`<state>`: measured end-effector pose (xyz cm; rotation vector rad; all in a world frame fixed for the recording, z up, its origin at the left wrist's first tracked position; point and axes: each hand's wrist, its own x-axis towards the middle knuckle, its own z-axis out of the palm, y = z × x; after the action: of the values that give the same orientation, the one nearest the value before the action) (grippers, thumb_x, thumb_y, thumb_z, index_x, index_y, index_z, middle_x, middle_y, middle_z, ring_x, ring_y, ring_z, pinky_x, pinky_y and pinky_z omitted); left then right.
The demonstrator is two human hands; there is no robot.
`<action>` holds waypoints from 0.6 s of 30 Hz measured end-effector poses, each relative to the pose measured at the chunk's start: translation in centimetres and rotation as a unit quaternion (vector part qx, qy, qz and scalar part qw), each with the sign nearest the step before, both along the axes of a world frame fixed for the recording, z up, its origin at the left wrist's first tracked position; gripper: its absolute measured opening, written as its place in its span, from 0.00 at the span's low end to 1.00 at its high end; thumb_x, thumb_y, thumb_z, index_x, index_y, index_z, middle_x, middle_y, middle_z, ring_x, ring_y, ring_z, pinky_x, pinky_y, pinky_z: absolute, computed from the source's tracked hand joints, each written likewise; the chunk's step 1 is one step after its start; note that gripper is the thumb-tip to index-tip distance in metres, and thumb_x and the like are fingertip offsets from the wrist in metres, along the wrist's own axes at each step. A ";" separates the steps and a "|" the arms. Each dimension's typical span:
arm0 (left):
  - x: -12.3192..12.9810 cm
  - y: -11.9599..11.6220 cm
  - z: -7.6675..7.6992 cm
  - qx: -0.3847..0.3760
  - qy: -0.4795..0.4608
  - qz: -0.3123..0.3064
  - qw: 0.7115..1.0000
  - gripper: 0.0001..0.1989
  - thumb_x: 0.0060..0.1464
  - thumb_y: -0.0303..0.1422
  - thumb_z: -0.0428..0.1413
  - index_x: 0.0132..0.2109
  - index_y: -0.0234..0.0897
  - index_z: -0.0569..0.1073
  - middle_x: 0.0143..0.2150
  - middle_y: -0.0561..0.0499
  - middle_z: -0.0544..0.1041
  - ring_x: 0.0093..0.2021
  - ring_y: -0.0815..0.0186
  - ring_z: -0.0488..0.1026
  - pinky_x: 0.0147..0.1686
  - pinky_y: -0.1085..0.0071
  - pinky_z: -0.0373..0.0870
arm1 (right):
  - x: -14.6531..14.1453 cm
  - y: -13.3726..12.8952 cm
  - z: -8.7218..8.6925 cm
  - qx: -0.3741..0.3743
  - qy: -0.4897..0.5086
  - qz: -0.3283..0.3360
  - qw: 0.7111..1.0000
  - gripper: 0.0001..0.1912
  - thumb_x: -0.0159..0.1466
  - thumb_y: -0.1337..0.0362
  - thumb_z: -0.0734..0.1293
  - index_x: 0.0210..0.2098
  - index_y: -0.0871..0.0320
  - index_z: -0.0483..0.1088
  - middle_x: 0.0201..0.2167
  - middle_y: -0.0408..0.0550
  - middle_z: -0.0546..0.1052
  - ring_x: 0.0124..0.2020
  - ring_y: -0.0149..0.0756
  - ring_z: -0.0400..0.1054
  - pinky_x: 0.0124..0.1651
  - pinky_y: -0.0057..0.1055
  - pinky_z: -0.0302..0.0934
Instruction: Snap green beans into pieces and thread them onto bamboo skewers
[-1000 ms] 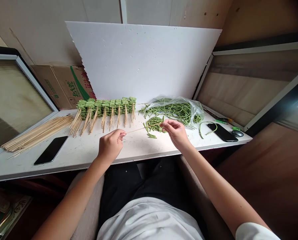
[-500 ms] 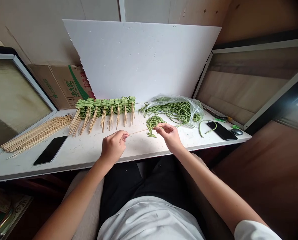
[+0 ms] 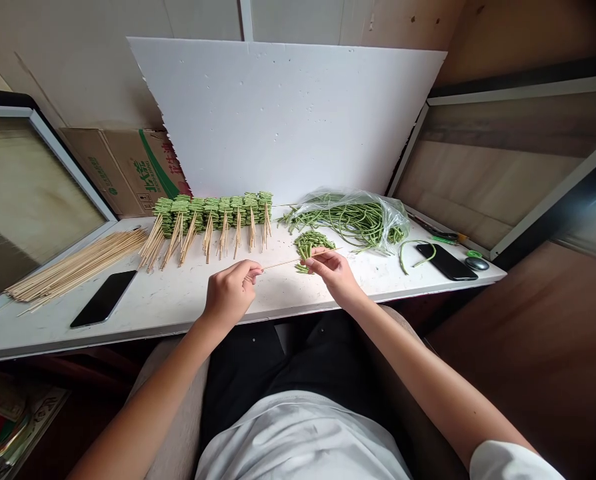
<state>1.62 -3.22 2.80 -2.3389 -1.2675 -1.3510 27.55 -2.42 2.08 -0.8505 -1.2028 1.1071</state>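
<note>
Between both hands [image 3: 231, 291] runs a bamboo skewer [image 3: 283, 263].

Soft, even daylight fills my white tabletop [image 3: 168, 310]; my right hand [image 3: 335, 277] casts only a faint shadow, glare burns at the far-right edge, and the wide lens bends the borders.

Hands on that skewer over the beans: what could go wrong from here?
1. The thin bamboo skewer is pinched between the left hand and the right hand. It could flex or slip, and its tip might prick the right fingers.
2. Its right end sits just above the cut green beans, so a slip could knock the pile and scatter them.
</note>
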 end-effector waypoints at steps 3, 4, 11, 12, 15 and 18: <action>0.1 0.0 -0.1 -0.002 0.007 0.006 1.000 0.15 0.56 0.20 0.50 0.38 0.39 0.80 0.31 0.52 0.84 0.34 0.63 0.83 0.31 0.74 0.73 | -0.2 0.1 -0.6 -0.018 -0.012 0.015 1.000 0.19 0.52 0.49 0.84 0.33 0.53 0.79 0.35 0.44 0.77 0.37 0.37 0.70 0.43 0.36 0.67; 0.1 0.0 -0.1 -0.001 0.009 0.006 1.000 0.15 0.57 0.20 0.50 0.38 0.39 0.80 0.31 0.52 0.84 0.33 0.63 0.83 0.31 0.73 0.73 | -0.2 0.2 -0.8 -0.022 -0.011 0.020 0.999 0.19 0.52 0.49 0.84 0.32 0.53 0.79 0.34 0.44 0.77 0.36 0.36 0.69 0.43 0.36 0.67; -0.1 0.1 0.0 0.020 0.017 -0.006 1.000 0.17 0.56 0.18 0.50 0.39 0.39 0.80 0.34 0.51 0.86 0.35 0.63 0.85 0.32 0.73 0.74 | -0.5 0.0 -0.3 -0.076 0.048 0.052 0.995 0.21 0.47 0.51 0.86 0.28 0.53 0.75 0.30 0.40 0.74 0.32 0.33 0.67 0.40 0.35 0.65; -0.2 0.1 0.1 0.023 0.021 -0.005 0.999 0.17 0.56 0.18 0.50 0.39 0.39 0.80 0.34 0.51 0.86 0.35 0.63 0.84 0.32 0.72 0.74 | -0.5 0.0 -0.1 -0.083 0.053 0.058 0.993 0.21 0.47 0.52 0.86 0.28 0.53 0.75 0.30 0.40 0.74 0.31 0.32 0.67 0.40 0.35 0.65; -0.2 0.0 0.2 0.038 0.029 -0.005 0.999 0.17 0.57 0.18 0.50 0.38 0.39 0.80 0.33 0.51 0.86 0.33 0.63 0.84 0.32 0.72 0.73 | -0.5 -0.2 0.2 -0.092 0.062 0.066 0.992 0.21 0.46 0.53 0.86 0.27 0.53 0.75 0.29 0.40 0.74 0.31 0.31 0.67 0.40 0.33 0.64; -0.2 -0.1 0.3 0.050 0.038 -0.002 0.998 0.17 0.56 0.16 0.50 0.38 0.38 0.80 0.33 0.52 0.85 0.33 0.63 0.83 0.32 0.72 0.72 | -0.5 -0.2 0.0 -0.087 0.052 0.061 0.993 0.21 0.47 0.52 0.86 0.26 0.54 0.75 0.28 0.40 0.74 0.31 0.31 0.67 0.40 0.33 0.64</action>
<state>1.40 -3.28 3.10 -2.3027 -1.1485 -1.2834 27.09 -2.58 2.11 -0.8491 -1.0944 1.3549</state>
